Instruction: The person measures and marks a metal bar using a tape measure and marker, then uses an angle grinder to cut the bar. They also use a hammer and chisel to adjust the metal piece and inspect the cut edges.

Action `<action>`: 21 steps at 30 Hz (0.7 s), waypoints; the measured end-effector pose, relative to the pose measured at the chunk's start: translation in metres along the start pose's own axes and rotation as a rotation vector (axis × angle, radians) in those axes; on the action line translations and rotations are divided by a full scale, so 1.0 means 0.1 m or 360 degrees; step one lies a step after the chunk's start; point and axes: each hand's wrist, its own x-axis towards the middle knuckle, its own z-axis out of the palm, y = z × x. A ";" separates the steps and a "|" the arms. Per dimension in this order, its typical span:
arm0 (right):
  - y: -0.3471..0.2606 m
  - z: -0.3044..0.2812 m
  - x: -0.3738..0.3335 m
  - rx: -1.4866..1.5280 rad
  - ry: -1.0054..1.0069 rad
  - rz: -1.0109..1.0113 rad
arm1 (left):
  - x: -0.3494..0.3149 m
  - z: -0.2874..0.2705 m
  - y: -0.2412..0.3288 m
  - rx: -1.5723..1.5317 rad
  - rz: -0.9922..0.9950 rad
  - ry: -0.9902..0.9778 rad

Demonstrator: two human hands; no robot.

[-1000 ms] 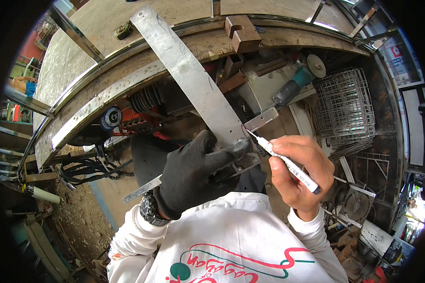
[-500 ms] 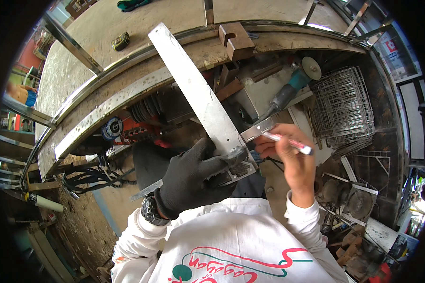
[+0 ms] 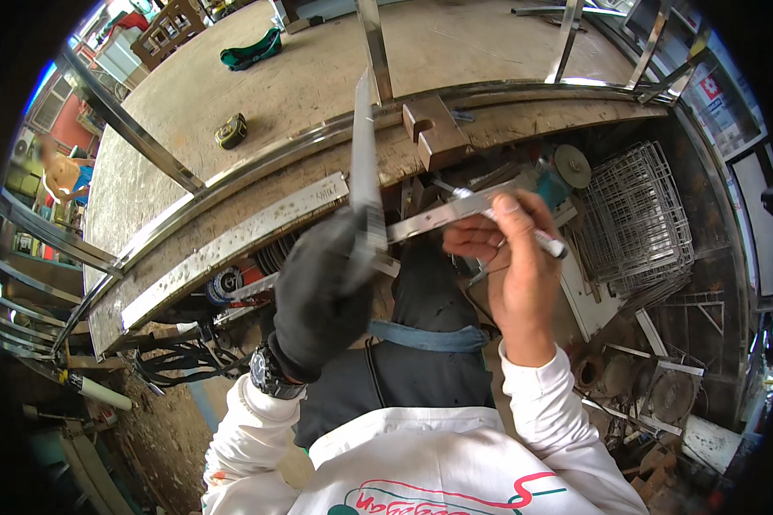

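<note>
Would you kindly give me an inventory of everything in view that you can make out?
plate: one, silver, blurred, in the left hand
strip: one, silver, at the right hand
marker: one, white, dark-ended, in the right hand
tape measure: one, black and yellow, on the table
green item: one, kind unclear, on the table
posts: several, silver, along the table edge
block: one, brown, at the table's near edge
grinder: one, teal, partly hidden, right of the block
wire racks: count unclear, grey, far right
cables: count unclear, black, lower left
person: one, blue shorts, far left
table: one, brown, top
watch: one, black, left wrist
left hand: one, black-gloved, centre
right hand: one, bare, right of centre
</note>
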 end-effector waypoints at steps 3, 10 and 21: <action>-0.12 -0.09 0.36 -0.0044 0.0103 -0.0122 | -0.06 -0.02 -0.13 -0.0827 -0.0640 0.0490; -0.13 -0.74 1.36 -0.0027 0.0330 0.0027 | -0.16 -0.72 -0.23 -0.0435 -0.0453 0.0739; 0.45 -1.02 1.92 -0.0318 0.0540 0.0096 | 0.80 -0.49 -1.46 0.0732 0.0175 -0.0102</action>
